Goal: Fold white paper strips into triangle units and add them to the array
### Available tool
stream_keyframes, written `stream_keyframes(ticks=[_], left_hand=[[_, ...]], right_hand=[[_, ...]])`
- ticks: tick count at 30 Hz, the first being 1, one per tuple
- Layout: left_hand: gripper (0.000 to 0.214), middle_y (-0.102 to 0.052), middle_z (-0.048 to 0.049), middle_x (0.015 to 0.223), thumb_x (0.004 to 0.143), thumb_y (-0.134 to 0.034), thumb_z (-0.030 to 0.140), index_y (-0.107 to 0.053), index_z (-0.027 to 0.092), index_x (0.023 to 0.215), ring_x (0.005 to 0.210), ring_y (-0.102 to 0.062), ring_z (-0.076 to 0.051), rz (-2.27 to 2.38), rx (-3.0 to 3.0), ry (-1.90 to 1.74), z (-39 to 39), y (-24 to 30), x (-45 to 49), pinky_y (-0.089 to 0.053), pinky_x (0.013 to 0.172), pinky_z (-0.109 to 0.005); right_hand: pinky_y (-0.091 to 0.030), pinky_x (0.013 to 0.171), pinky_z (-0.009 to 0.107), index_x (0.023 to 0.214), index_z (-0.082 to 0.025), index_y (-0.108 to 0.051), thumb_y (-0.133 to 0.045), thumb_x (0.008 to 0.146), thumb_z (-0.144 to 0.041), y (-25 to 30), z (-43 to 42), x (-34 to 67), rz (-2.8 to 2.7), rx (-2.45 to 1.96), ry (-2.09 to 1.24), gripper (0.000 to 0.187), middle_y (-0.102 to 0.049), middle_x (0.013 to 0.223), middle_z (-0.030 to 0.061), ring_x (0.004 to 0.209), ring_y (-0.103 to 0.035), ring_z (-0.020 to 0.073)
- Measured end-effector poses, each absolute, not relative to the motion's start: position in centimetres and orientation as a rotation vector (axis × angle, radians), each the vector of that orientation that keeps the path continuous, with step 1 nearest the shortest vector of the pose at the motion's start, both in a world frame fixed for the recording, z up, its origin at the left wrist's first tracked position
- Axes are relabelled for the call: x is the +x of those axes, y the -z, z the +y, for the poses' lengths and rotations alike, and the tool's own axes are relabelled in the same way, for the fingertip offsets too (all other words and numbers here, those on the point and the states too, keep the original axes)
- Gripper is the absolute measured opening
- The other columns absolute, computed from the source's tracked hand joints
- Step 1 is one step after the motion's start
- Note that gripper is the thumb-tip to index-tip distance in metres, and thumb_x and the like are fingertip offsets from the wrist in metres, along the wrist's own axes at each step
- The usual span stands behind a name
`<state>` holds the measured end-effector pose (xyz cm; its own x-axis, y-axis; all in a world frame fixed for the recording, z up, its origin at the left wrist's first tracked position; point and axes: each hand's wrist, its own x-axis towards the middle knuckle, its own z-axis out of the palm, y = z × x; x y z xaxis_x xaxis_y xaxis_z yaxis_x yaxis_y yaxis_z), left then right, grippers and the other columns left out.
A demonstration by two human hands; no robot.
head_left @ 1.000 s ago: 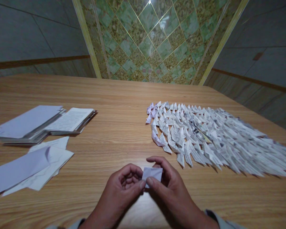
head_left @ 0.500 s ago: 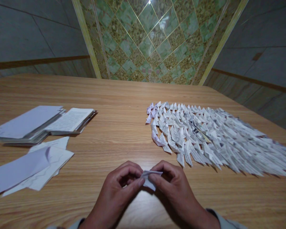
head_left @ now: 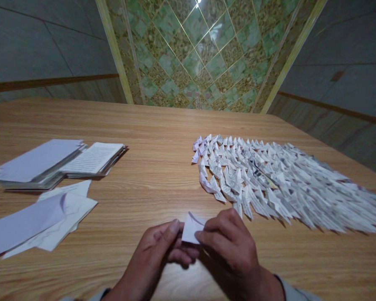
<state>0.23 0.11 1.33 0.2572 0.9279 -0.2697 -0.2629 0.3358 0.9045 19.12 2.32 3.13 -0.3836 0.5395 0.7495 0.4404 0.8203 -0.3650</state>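
A small folded piece of white paper [head_left: 191,230] is pinched at its right side between the thumb and fingers of my right hand [head_left: 230,242]. My left hand [head_left: 163,246] is turned partly palm up beside it. Its thumb stands off the paper, while its loosely curled fingers lie behind and under the paper's left edge. Whether those fingers press on the paper is hard to see. A large group of folded paper boats [head_left: 269,184], mostly of printed paper, covers the right side, with a few pale lilac ones at its left end.
The wooden table [head_left: 150,167] reaches back to a patterned tile wall [head_left: 194,54]. On the left lie a stack of plain white sheets [head_left: 47,159], a stack of printed pages [head_left: 95,158] and several loose sheets [head_left: 44,221], one with a curled end.
My left thumb has lifted off the folded paper and that hand has opened and rolled palm up. My right hand has turned over the paper, which now shows a broader, upright face.
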Motion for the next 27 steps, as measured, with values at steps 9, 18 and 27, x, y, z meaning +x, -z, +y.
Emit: stream_keyframes(ticks=[9,18,27], left_hand=[[0.029,-0.072,-0.004,0.08,0.083,-0.079,0.043,-0.08,0.017,0.096,0.069,-0.059,-0.014,0.952,0.868,-1.026,0.5,-1.2,-0.1,-0.051,0.065,-0.022],[0.03,-0.071,-0.0051,0.079,0.093,-0.067,0.044,-0.081,0.018,0.097,0.072,-0.059,-0.017,1.048,1.071,-1.004,-0.3,-1.1,0.4,-0.051,0.067,-0.025],[0.031,-0.071,-0.0037,0.072,0.09,-0.07,0.045,-0.08,0.015,0.087,0.069,-0.062,-0.016,1.12,1.069,-0.997,-0.3,-0.8,0.5,-0.051,0.062,-0.022]], right_hand=[[-0.04,0.074,0.037,0.094,-0.02,-0.069,-0.068,0.094,-0.028,-3.3,2.1,18.5,-2.239,-0.705,-0.203,0.008,-0.072,0.085,0.0036,0.077,-0.053,0.02],[-0.033,0.07,0.036,0.086,-0.016,-0.063,-0.059,0.096,-0.015,-2.9,2.0,18.0,-2.182,-0.843,-0.156,0.01,-0.064,0.077,0.0048,0.074,-0.05,0.0202],[-0.031,0.069,0.036,0.081,-0.017,-0.059,-0.056,0.093,-0.009,-2.5,1.9,17.9,-2.151,-0.845,-0.218,0.015,-0.062,0.074,0.0045,0.073,-0.049,0.0199]])
